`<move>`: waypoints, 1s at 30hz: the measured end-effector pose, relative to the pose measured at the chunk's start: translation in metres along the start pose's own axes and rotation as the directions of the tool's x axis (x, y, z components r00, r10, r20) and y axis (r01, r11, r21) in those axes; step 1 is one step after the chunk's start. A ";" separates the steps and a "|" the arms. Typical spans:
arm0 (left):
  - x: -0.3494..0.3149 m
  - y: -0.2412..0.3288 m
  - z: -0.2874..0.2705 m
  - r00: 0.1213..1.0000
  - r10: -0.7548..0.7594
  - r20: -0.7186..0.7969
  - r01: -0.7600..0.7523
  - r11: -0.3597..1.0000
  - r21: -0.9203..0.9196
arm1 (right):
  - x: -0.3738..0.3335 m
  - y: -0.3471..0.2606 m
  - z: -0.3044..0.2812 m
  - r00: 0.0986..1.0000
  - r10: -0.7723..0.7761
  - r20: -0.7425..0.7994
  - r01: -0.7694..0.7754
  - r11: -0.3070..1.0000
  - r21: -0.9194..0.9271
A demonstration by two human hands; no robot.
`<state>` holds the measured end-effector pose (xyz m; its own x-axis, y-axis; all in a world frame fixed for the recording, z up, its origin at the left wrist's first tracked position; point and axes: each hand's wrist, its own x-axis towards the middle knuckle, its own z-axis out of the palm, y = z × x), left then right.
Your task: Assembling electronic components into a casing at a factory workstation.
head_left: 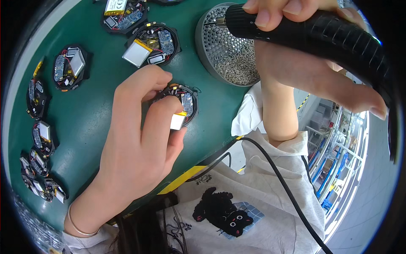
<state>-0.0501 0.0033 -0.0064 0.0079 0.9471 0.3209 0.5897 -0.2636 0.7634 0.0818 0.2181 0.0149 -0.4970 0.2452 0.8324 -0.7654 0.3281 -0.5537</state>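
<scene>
My left hand (137, 127) curls its fingers around a round black electronic assembly (189, 100) on the green mat. A small circuit board, wires and a silver battery pouch (177, 121) show in it; my fingers cover its left side. My right hand (292, 70) is wrapped around a black electric screwdriver (325, 31) at the upper right. The screwdriver's metal tip points left, over a round grey dish (202, 53) with a perforated plate. Many tiny screws (237, 65) lie heaped in the dish's lower part.
Close beyond my left hand sits another round assembly (165, 40) with its battery sticking out. Several more line the left side of the green work surface (97, 84). A white cloth or paper (247, 112) lies below the dish. A black cable (279, 173) crosses my lap; shelves (338, 148) stand at right.
</scene>
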 end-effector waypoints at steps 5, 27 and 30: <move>-0.003 0.000 -0.002 0.999 -0.032 -0.019 0.032 0.999 0.027 | 0.015 -0.017 0.037 0.981 0.145 -0.132 -0.160 0.981 -0.112; 0.002 0.007 -0.011 0.998 -0.056 0.003 0.056 0.996 -0.069 | 0.013 -0.039 0.054 0.941 0.229 0.248 -0.252 0.965 0.065; 0.003 0.007 -0.010 0.999 -0.043 -0.010 0.042 0.995 -0.089 | 0.014 -0.044 0.060 0.947 0.235 0.220 -0.248 0.968 0.035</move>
<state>-0.0543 0.0026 0.0055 -0.0254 0.9557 0.2931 0.5150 -0.2388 0.8233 0.0837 0.1520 0.0520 -0.7405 0.1082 0.6633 -0.6317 0.2250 -0.7419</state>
